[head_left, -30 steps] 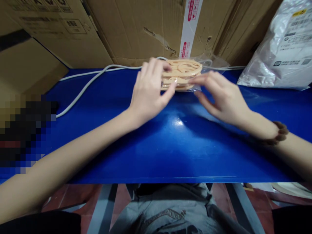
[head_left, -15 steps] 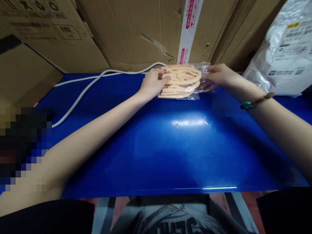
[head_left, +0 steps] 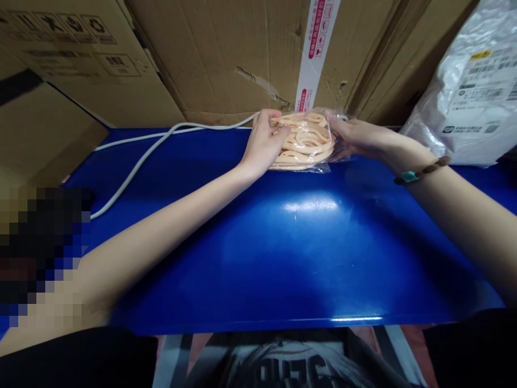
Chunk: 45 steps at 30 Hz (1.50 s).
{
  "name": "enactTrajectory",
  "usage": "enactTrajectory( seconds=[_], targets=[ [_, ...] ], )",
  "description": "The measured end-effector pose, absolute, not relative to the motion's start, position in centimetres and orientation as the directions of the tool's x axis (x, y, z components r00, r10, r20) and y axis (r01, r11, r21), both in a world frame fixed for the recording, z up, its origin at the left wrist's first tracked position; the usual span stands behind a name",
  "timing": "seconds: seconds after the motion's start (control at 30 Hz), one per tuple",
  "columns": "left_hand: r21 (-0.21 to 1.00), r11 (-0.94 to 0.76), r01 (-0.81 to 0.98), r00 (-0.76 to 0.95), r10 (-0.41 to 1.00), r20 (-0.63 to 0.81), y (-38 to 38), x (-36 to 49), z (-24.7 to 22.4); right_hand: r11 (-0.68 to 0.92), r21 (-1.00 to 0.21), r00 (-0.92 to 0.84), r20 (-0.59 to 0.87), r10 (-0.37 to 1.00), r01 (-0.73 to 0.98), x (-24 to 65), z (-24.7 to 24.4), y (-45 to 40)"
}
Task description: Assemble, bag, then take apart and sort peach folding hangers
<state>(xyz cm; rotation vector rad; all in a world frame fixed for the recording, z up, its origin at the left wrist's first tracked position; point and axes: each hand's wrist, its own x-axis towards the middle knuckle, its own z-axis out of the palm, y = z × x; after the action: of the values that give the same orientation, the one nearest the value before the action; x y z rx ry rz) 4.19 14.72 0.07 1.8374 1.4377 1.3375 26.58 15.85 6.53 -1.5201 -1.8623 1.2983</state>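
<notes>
Near the back of the blue table lies a clear plastic bag of peach-coloured hangers or similar curved strips [head_left: 307, 141]; their exact kind is hard to make out through the film. My left hand [head_left: 266, 140] is closed on the bag's left side, thumb on top and fingers at the far edge. At the other end my right hand [head_left: 355, 134] grips the gathered plastic, its fingers partly hidden by the film. A beaded bracelet [head_left: 422, 171] with a green piece circles my right wrist.
Tall cardboard boxes [head_left: 226, 59] line the back, one with white and red tape [head_left: 317, 54]. A white cable [head_left: 141, 156] curves across the blue table [head_left: 258, 258] at left. A white parcel bag [head_left: 464, 108] with labels stands at the right. A blurred patch covers the left edge.
My left hand has shifted slightly right along the bag. My right hand has moved a little left and closed in on the bag's right end. The whole view has tilted slightly.
</notes>
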Motion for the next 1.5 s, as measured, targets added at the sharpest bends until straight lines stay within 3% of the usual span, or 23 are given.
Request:
enactTrajectory(
  seconds=[0.17,0.3,0.47,0.63,0.83,1.0,1.1,1.2,1.27,1.5],
  targets=[
    [0.814,-0.327,0.479,-0.07,0.911,0.407,14.3,4.6,1.4,0.008,-0.831,-0.343,-0.221,0.913,0.557,26.2,6.5,15.8],
    [0.82,-0.342,0.459,-0.067,0.907,0.416,11.9,4.5,3.1,0.136,-0.818,-0.276,-0.029,0.961,0.559,26.1,6.5,15.1],
    [0.819,-0.407,0.404,-0.071,0.879,0.471,6.7,3.5,5.1,0.357,-0.826,-0.444,0.148,0.884,0.436,25.5,6.9,10.9],
    [0.922,-0.297,0.249,-0.096,0.939,0.329,2.6,1.8,5.1,0.386,-0.869,-0.521,0.185,0.833,0.309,24.8,6.3,6.1],
    [0.998,-0.051,0.031,-0.149,0.987,0.055,0.6,0.6,3.6,0.189,-0.957,-0.589,0.024,0.807,0.221,24.2,5.5,3.2],
    [0.971,0.118,-0.207,-0.278,0.945,-0.174,0.3,0.0,3.3,0.07,-0.988,-0.574,-0.024,0.818,0.141,24.0,4.9,1.7],
    [0.94,0.231,-0.25,-0.125,0.955,-0.268,0.8,-0.6,3.3,0.026,-0.992,-0.572,-0.049,0.819,0.123,24.3,4.5,0.9],
    [0.91,0.377,-0.173,0.074,0.926,-0.37,1.3,-1.2,3.2,-0.024,-0.994,-0.549,-0.078,0.832,0.104,24.6,4.2,0.4],
    [0.919,0.383,-0.092,0.081,0.923,-0.377,1.5,-1.6,3.4,-0.07,-0.993,-0.541,-0.111,0.834,0.096,24.8,4.1,0.1],
    [0.981,0.165,0.101,-0.006,0.986,-0.165,1.3,-4.2,5.3,-0.146,-0.984,-0.531,-0.181,0.828,0.106,26.1,4.2,-0.5]
  ],
)
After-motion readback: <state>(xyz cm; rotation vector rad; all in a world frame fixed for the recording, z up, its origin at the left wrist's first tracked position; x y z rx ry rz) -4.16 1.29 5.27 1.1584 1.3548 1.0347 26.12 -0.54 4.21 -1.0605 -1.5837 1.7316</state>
